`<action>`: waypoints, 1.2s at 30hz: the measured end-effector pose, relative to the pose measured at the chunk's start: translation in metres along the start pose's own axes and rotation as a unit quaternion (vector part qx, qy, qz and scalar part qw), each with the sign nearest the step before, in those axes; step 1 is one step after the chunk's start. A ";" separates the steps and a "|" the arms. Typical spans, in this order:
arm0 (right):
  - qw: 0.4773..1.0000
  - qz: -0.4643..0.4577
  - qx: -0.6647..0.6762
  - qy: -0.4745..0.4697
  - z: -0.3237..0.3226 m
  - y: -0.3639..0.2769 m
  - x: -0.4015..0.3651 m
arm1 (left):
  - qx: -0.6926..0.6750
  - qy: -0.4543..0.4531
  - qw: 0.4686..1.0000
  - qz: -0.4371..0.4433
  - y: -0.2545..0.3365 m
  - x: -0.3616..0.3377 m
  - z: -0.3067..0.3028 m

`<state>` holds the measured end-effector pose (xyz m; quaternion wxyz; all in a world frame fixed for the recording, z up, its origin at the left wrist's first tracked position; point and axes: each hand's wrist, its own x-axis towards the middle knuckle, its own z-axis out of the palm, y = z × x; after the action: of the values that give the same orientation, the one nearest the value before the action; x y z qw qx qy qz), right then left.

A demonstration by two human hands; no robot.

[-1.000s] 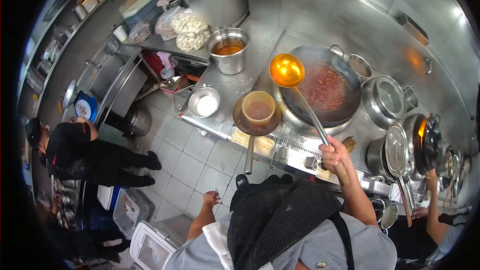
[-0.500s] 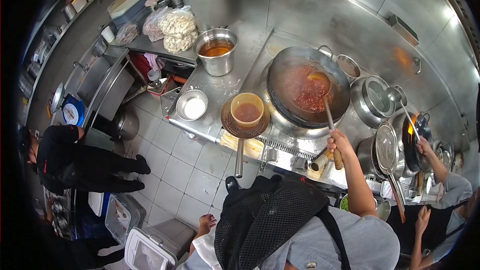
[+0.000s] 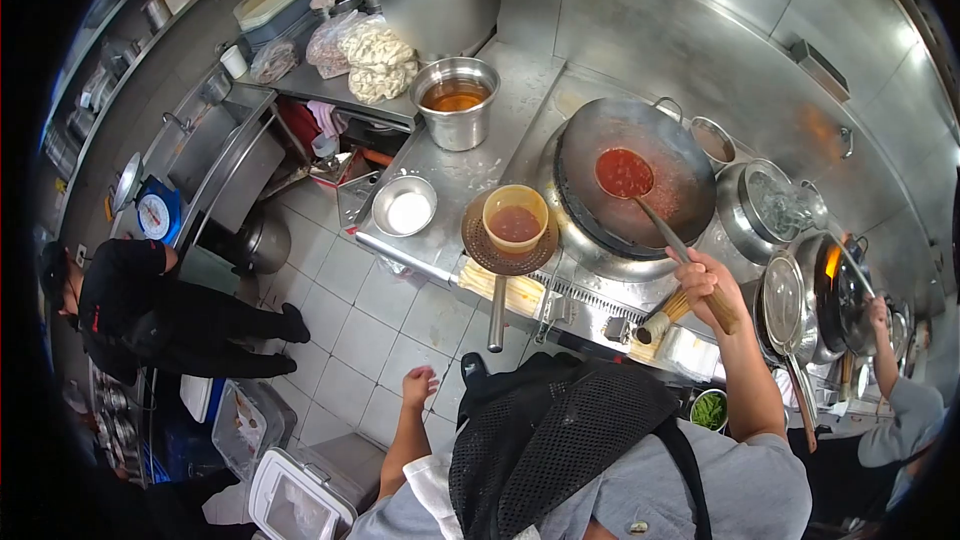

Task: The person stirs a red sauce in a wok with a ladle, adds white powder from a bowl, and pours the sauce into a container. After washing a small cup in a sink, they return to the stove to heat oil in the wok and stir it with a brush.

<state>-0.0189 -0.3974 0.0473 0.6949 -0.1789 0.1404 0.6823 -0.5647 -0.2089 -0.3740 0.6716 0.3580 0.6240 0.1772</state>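
My right hand [image 3: 707, 285] is wrapped around the wooden handle of a ladle [image 3: 662, 220]. The ladle's bowl, full of red sauce [image 3: 624, 172], is over the large dark wok [image 3: 690, 155], whose inside is coated with a reddish film. Steam or haze blurs the wok's surface. Down at my side, away from the counter, my left hand [image 3: 420, 385] holds nothing, its fingers loosely bent. Left of the wok, a yellow bowl [image 3: 515, 218] of brownish liquid rests on a round perforated skimmer [image 3: 480, 240] with a metal handle.
A steel pot [image 3: 455, 125] of amber liquid and a bowl of white contents [image 3: 405, 207] stand on the left counter. A bamboo brush [image 3: 665, 318] lies at the stove's front. Strainers [image 3: 783, 305] and a co-worker's arm [image 3: 885, 350] are at right; another person [image 3: 170, 310] stands left.
My right hand has moved right and slightly down with the ladle, whose bowl now shows full of red sauce. My left hand has risen a little. The view has shifted slightly.
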 end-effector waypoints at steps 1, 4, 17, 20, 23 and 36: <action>1.000 -0.005 -0.016 0.002 0.007 0.004 -0.004 | 0.014 -0.017 1.000 0.021 0.021 -0.005 0.016; 1.000 0.004 -0.029 -0.010 0.029 0.019 -0.012 | 0.029 -0.099 0.993 0.056 0.083 -0.031 0.066; 0.978 0.021 -0.206 0.017 0.022 0.070 0.008 | 0.042 -0.401 0.915 -0.038 0.164 -0.080 0.142; 0.949 0.019 -0.312 0.050 0.013 0.074 0.017 | 0.014 -0.404 0.914 -0.035 0.168 -0.083 0.141; 0.925 0.005 -0.377 0.050 0.001 0.078 0.023 | 0.001 -0.395 0.918 -0.042 0.171 -0.087 0.141; 0.731 -0.122 -0.668 0.062 -0.024 0.098 0.020 | -0.047 -0.370 0.926 -0.048 0.169 -0.088 0.144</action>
<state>-0.1146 -0.3897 0.0113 0.4628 -0.6546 -0.3320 0.4970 -0.4047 -0.1911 -0.1982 0.8788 0.3354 0.3382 0.0289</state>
